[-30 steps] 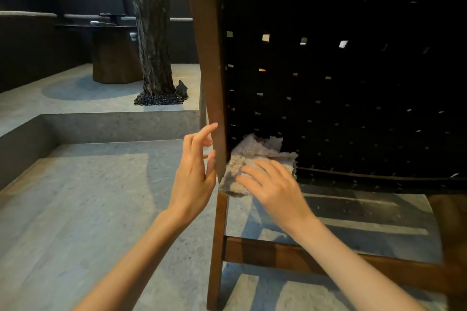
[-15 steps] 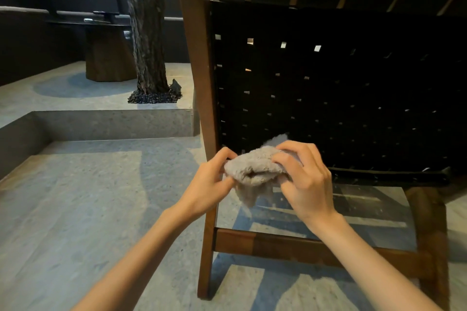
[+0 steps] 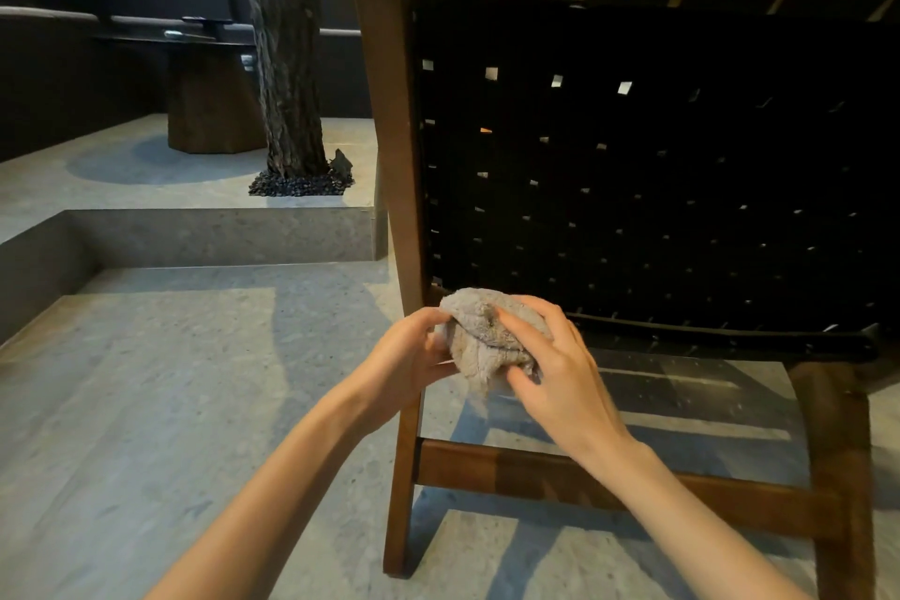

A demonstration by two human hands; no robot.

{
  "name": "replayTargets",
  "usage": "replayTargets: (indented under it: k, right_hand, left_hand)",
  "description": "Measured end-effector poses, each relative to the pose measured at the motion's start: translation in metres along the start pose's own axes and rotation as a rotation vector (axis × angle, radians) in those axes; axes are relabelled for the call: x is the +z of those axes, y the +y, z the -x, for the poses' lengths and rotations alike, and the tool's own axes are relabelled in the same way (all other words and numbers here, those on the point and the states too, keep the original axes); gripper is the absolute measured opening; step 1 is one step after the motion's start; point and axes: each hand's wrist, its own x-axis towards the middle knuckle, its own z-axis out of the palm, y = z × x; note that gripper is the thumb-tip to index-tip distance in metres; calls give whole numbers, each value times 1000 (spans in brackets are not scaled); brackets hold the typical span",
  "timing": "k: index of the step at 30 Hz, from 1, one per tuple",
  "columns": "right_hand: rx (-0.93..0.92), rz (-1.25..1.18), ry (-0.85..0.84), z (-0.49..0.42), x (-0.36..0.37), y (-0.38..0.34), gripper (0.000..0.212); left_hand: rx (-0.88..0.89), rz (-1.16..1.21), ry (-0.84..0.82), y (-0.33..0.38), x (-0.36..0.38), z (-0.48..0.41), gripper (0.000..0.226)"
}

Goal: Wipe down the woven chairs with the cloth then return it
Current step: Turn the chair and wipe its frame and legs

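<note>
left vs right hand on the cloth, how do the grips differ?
The left hand holds the cloth at its left side, fingers bunched together; the right hand wraps its right side, fingers spread, index on top. The left hand sits before the chair's post, the right hand before the woven back. Both grip the bunched cloth.

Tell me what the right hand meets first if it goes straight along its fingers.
The cloth, which the right hand grips; past it, likely the left hand, though depth is unclear.

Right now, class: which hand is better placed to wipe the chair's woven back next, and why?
Probably the right hand: it grips the grey cloth directly before the woven back; the left hand sits by the wooden post.
</note>
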Motion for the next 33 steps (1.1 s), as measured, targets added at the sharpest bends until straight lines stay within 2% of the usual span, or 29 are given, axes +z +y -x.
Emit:
replayTargets:
  k: [2, 5, 9, 13, 16, 21, 23, 26, 29, 31, 33]
  right_hand:
    - [-48, 94, 82, -7, 4, 2, 61]
    - [-97, 253, 157, -27, 17, 0, 56]
    - [3, 459, 46, -62, 51, -6, 46]
    - [83, 498, -111, -69, 91, 5, 42]
    - [75, 574, -146, -68, 97, 8, 38]
    - [-39, 695, -159, -70, 79, 8, 37]
    - [-55, 768, -196, -66, 69, 8, 44]
    - [-46, 739, -175, -61, 48, 20, 51]
    - [-5, 832, -239, -46, 25, 41, 48]
    - [65, 810, -290, -34, 12, 61, 47]
    - [61, 790, -237, -24, -7, 76, 55]
  left_hand:
    - [21, -127, 73, -4, -7, 1, 24]
    - [150, -426, 261, -13, -24, 1, 26]
    - [244, -616, 357, -20, -41, -6, 60]
    - [422, -723, 243, -30, -39, -16, 77]
    - [402, -801, 243, -46, -33, -23, 82]
    - [424, -993, 246, -64, -21, -22, 87]
    - [443, -1032, 266, -68, -14, -21, 87]
    - [443, -1122, 302, -70, -6, -24, 82]
    - [451, -1256, 262, -71, 8, -36, 78]
    - [466, -1340, 232, -74, 26, -47, 76]
    - [458, -1390, 207, -77, 46, -59, 75]
